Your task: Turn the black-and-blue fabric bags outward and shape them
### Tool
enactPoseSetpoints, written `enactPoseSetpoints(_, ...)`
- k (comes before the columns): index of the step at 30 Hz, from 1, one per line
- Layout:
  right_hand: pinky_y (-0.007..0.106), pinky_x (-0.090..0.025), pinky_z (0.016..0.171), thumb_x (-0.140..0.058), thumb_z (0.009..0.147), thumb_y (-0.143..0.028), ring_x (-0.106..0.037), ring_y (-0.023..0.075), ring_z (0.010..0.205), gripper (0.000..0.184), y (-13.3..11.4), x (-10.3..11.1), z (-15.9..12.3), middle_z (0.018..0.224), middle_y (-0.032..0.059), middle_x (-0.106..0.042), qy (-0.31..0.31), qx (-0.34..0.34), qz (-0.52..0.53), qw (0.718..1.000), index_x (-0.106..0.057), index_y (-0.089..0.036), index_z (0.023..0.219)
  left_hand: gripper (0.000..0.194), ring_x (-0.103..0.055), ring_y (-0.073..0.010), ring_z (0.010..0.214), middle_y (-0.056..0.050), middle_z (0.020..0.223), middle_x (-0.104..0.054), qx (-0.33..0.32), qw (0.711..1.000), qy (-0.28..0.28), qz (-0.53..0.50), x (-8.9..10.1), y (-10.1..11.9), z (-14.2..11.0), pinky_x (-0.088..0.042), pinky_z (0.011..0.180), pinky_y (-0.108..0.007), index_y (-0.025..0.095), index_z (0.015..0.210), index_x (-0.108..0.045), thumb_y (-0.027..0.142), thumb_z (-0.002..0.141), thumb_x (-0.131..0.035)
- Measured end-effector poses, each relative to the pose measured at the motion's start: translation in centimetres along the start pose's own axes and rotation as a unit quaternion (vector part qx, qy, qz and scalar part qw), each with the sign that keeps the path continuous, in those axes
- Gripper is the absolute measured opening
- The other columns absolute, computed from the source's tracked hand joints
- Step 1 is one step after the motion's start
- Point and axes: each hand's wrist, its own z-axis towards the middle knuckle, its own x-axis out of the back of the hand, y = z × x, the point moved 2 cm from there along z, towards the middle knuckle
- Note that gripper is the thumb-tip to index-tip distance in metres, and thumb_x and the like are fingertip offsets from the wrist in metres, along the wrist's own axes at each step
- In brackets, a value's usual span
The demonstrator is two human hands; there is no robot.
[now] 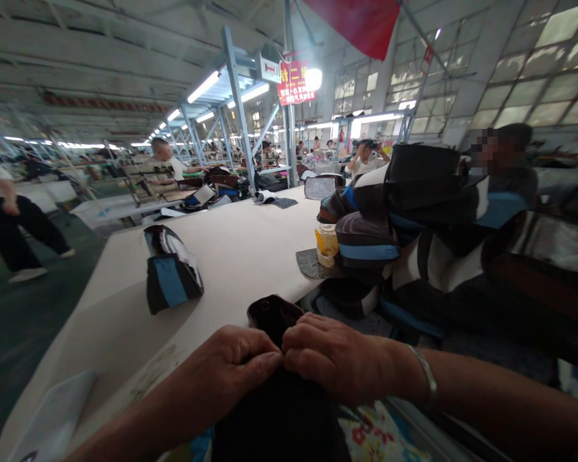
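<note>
A dark bag (277, 410) stands close to my body at the front edge of the table, its far rim raised above my hands. My left hand (241, 362) pinches the bag's upper edge, thumb and fingers pressed together. Right beside it, my right hand (330, 353) grips the same edge with curled fingers, the two hands almost touching. A silver bracelet (422, 372) circles my right wrist. What lies between my fingertips is hidden.
A black bag with a blue panel (171, 282) stands on the white table (241, 240). At the right, black, blue and grey bags (428, 186) are piled beside a small glue pot (326, 247). A pale flat object (52, 417) lies front left. Other people (17, 218) are around.
</note>
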Motion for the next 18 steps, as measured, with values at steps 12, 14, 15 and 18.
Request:
enactPoseSetpoints(12,0.023,-0.042,0.071,-0.053,0.094,-0.016,-0.046,0.0109,0.074,0.010,2.3,1.2,1.8,0.086,0.0025,-0.051,-0.052,-0.097,0.256,0.960,-0.054,-0.016,0.084,0.040,-0.042,-0.0118,0.067,0.003,0.071,-0.046,-0.058,0.993,0.066,0.083,-0.5,0.2,-0.2,-0.033,0.060,-0.023,0.018,0.074,-0.053,0.052,0.095,-0.046)
enactPoseSetpoints(14,0.022,-0.041,0.071,-0.053,0.095,-0.016,-0.045,0.0107,0.074,0.013,2.5,1.1,1.7,0.084,0.0015,-0.049,-0.031,-0.095,0.279,0.955,-0.052,-0.016,0.081,0.044,-0.039,-0.0120,0.065,0.003,0.070,-0.044,-0.042,0.997,0.033,0.051,0.2,-0.1,-0.1,-0.031,0.058,-0.024,0.018,0.077,-0.056,0.058,0.093,-0.047)
enactPoseSetpoints(15,0.023,-0.040,0.072,-0.052,0.095,-0.016,-0.045,0.0108,0.075,0.015,2.6,1.0,1.6,0.084,0.0012,-0.048,-0.024,-0.101,0.296,0.950,-0.051,-0.016,0.081,0.046,-0.040,-0.0126,0.067,0.003,0.072,-0.046,-0.038,0.999,0.019,0.029,0.6,-0.2,-0.1,-0.032,0.059,-0.024,0.018,0.081,-0.059,0.060,0.093,-0.044)
enactPoseSetpoints(18,0.023,-0.038,0.070,-0.050,0.098,-0.019,-0.042,0.0104,0.075,0.020,2.8,1.1,1.2,0.084,0.0001,-0.046,-0.020,-0.143,0.370,0.918,-0.049,-0.016,0.079,0.055,-0.048,-0.0156,0.078,-0.001,0.083,-0.056,-0.050,0.999,0.004,-0.011,2.2,0.0,0.0,-0.038,0.072,-0.025,0.018,0.092,-0.064,0.061,0.098,-0.031)
